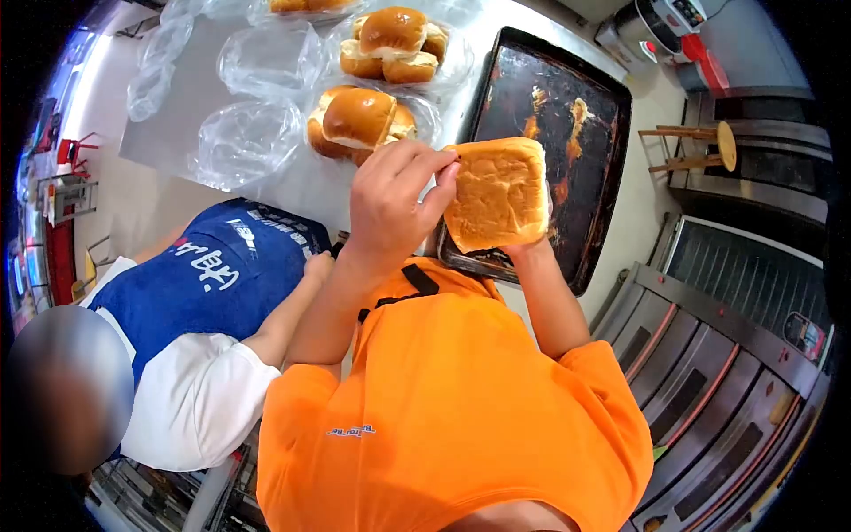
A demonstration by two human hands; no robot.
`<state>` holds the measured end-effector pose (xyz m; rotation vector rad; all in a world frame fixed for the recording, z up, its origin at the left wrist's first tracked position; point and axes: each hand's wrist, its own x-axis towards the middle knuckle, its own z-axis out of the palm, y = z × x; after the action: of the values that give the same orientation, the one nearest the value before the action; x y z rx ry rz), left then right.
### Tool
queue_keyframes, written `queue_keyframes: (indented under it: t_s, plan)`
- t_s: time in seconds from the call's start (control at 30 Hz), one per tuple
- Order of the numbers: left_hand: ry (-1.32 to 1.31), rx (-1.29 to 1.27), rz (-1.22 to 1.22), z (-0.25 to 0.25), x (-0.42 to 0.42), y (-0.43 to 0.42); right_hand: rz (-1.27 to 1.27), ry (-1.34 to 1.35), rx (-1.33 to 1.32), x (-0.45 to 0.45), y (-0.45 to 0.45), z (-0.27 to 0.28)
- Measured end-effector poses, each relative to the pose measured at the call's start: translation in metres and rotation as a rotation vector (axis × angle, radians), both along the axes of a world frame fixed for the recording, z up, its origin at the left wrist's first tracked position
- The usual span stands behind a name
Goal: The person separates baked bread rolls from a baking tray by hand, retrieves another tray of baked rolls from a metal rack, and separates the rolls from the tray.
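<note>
A square piece of bread point(496, 197), with its wrinkled golden-brown side toward me, is held over the near part of a dark baking tray point(581, 282). My right hand point(532, 246) supports it from beneath, and the bread hides most of those fingers. At the bread's upper left corner, my left hand point(401, 191) has thumb and forefinger pinched together, touching the edge. Just beyond my left hand, several glossy buns point(359, 117) sit stacked in a clear plastic bag. Behind them is a second stack of buns point(393, 34), also on clear plastic.
Clear plastic bags point(250, 142) lie on the metal table point(168, 146), left of the buns. A co-worker in a blue apron point(239, 253) stands close on my left. Ovens point(709, 381) and a wooden stool point(725, 146) are to the right.
</note>
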<state>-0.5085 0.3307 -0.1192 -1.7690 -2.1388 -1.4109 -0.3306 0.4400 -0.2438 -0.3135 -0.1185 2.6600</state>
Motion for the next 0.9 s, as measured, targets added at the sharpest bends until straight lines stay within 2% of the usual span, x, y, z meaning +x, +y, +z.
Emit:
queue_keyframes:
  t_s: [0.13, 0.23, 0.3, 0.43, 0.5, 0.7, 0.77, 0.83, 0.9]
  plan:
    - [0.002, -0.007, 0.010, 0.003, 0.001, -0.001, 0.005, 0.072, 0.022, 0.005, 0.001, 0.004]
    - [0.058, 0.000, 0.024, 0.005, 0.001, -0.002, 0.020, 0.080, 0.135, 0.012, 0.005, 0.005]
    - [0.081, -0.051, 0.014, 0.010, -0.002, -0.004, 0.063, -0.134, 0.377, 0.018, 0.011, 0.006]
    - [0.065, -0.125, 0.014, 0.014, 0.002, -0.007, 0.089, -0.120, 0.416, 0.026, 0.016, 0.002]
    - [-0.171, -0.074, 0.020, 0.013, 0.005, -0.007, 0.079, -0.131, 0.392, 0.030, 0.016, -0.002]
    - [-0.335, -0.013, -0.016, 0.016, 0.011, -0.014, 0.026, -0.068, 0.212, 0.024, 0.008, -0.009]
    - [-0.292, 0.039, -0.002, 0.016, 0.015, -0.017, 0.003, -0.095, 0.141, 0.020, 0.006, -0.013]
    - [-0.250, 0.091, 0.009, 0.014, 0.019, -0.021, 0.019, 0.031, 0.162, 0.014, 0.004, -0.014]
    - [0.048, 0.176, 0.021, 0.011, 0.023, -0.026, -0.002, 0.011, 0.127, 0.007, 0.002, -0.010]
